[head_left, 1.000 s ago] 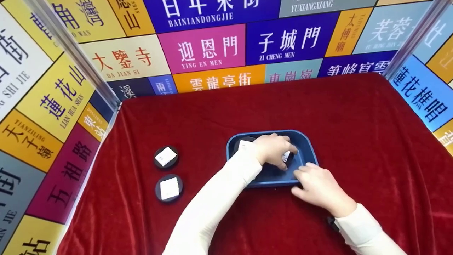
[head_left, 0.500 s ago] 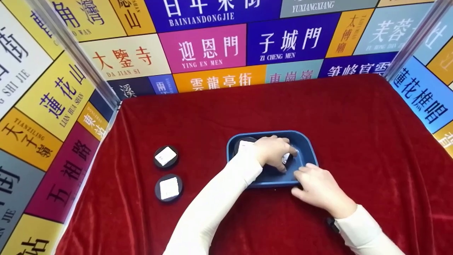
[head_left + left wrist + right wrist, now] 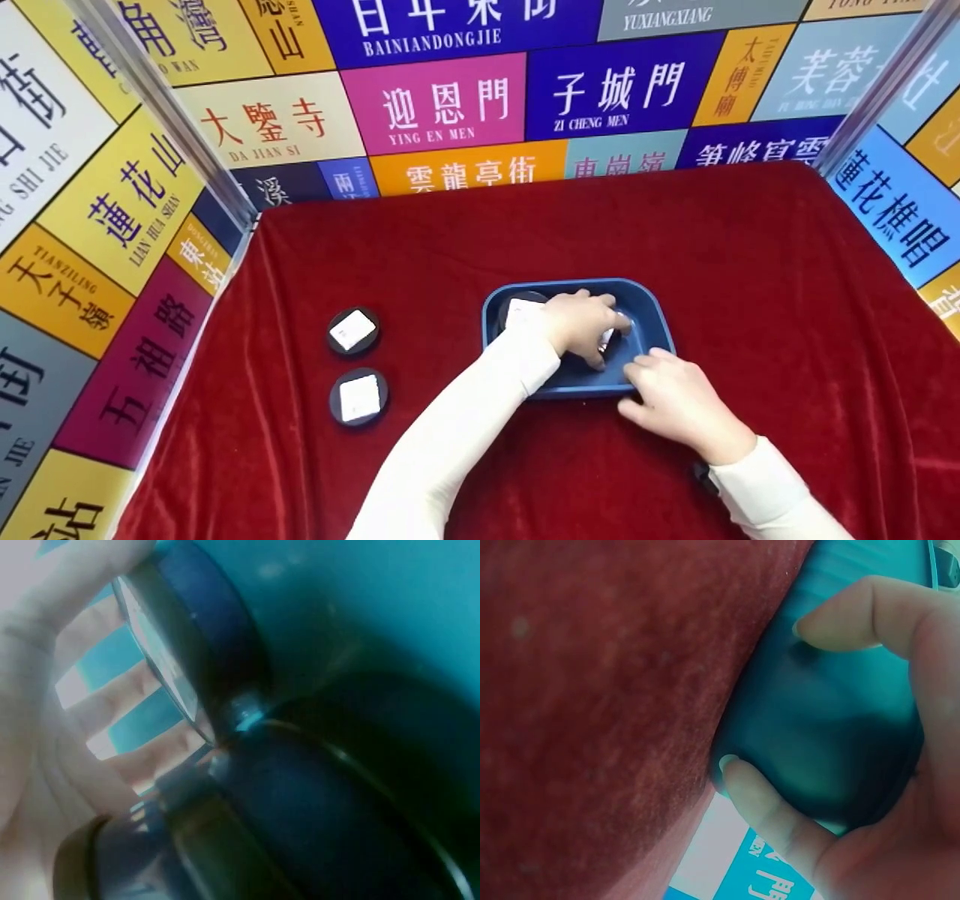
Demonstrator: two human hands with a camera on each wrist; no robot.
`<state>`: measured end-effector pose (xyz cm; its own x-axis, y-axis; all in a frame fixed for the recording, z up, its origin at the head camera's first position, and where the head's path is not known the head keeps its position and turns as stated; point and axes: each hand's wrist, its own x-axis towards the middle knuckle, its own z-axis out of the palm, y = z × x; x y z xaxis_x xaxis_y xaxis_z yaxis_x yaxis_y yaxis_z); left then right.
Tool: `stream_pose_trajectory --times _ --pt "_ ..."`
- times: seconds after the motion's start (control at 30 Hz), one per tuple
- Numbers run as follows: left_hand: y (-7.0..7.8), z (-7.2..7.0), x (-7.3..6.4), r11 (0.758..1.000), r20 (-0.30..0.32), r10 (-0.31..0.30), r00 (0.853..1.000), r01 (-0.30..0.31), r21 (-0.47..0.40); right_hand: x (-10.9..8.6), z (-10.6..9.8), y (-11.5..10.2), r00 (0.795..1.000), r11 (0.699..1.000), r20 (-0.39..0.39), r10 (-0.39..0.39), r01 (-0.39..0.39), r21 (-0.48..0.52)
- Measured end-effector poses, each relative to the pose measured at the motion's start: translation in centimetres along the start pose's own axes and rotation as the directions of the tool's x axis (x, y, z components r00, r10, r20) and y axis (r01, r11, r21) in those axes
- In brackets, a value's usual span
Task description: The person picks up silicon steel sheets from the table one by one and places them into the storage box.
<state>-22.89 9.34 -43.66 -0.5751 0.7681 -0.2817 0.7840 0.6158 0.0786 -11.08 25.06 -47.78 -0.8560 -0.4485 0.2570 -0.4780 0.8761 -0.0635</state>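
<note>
My left hand [image 3: 583, 324] reaches into a blue plastic basin [image 3: 577, 389]. It holds a round black disc with a white label [image 3: 605, 339], which stands tilted between thumb and fingers in the left wrist view. A second dark round piece [image 3: 322, 795] lies close beneath that disc [image 3: 225, 630]. In the head view another labelled black disc [image 3: 523, 309] sits at the basin's left end, partly behind the left wrist. My right hand [image 3: 679, 397] grips the basin's near right corner. Its thumb and a finger [image 3: 840, 619] press on the outer wall [image 3: 817, 712].
Two more black discs with white labels, a far one [image 3: 353, 331] and a near one [image 3: 359, 398], lie left of the basin on the red velvet cloth [image 3: 450, 240]. Printed sign panels [image 3: 442, 105] stand behind and beside the table.
The disc in my left hand shows less of its black side than a second ago. The left fingers have shifted slightly; the right hand stays on the basin's corner.
</note>
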Motion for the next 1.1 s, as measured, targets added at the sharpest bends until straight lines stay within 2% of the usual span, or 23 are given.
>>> stream_pose_trajectory --times 0.33,1.1 --pt "0.27 0.23 0.06 0.999 -0.014 -0.009 1.0 0.01 0.038 0.0 -0.06 0.01 1.0 1.0 0.0 -0.003 0.003 0.003" --pt "0.18 0.41 0.15 0.992 -0.033 0.04 0.999 -0.036 0.122 -0.03 0.22 0.18 1.0 1.0 -0.019 -0.008 0.008 -0.004"
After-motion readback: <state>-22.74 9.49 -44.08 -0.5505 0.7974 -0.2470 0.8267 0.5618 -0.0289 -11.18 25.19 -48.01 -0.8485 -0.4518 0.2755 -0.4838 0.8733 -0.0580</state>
